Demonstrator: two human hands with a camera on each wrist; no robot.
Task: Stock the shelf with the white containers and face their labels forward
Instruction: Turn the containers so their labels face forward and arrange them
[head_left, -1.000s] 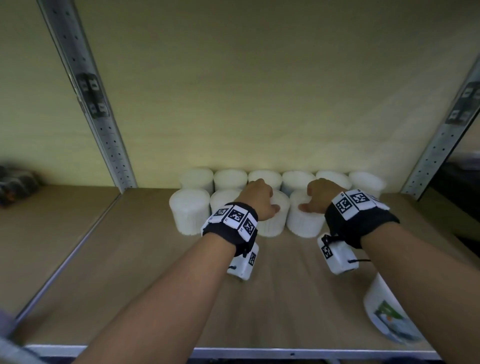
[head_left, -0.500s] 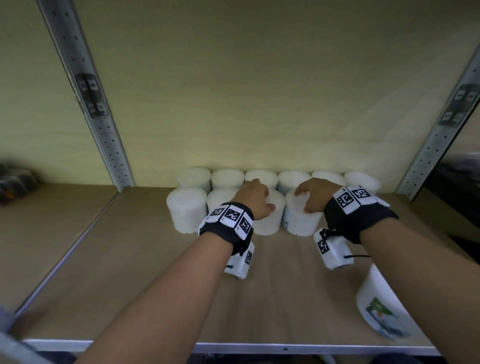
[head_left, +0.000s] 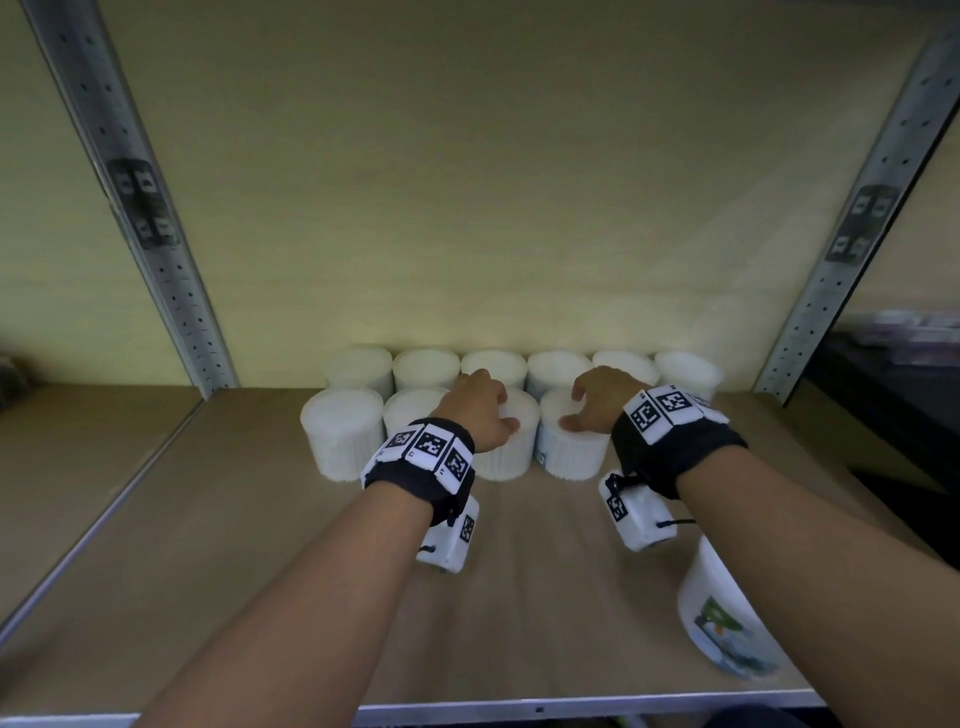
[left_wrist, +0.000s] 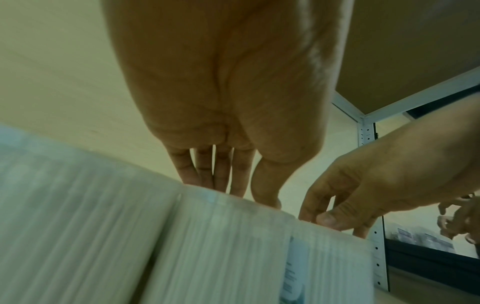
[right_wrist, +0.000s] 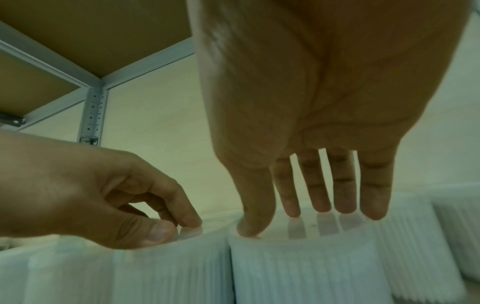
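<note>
Our left hand (head_left: 480, 410) pinches the lid rim of the container (head_left: 511, 457) under it; right hand (head_left: 597, 400) spread, thumb on the next container (head_left: 571, 452). We can't read its label sliver (head_left: 540, 457): blurred.

wooden shelf (head_left: 218, 519), white containers (head_left: 343, 436) in two rows
</note>
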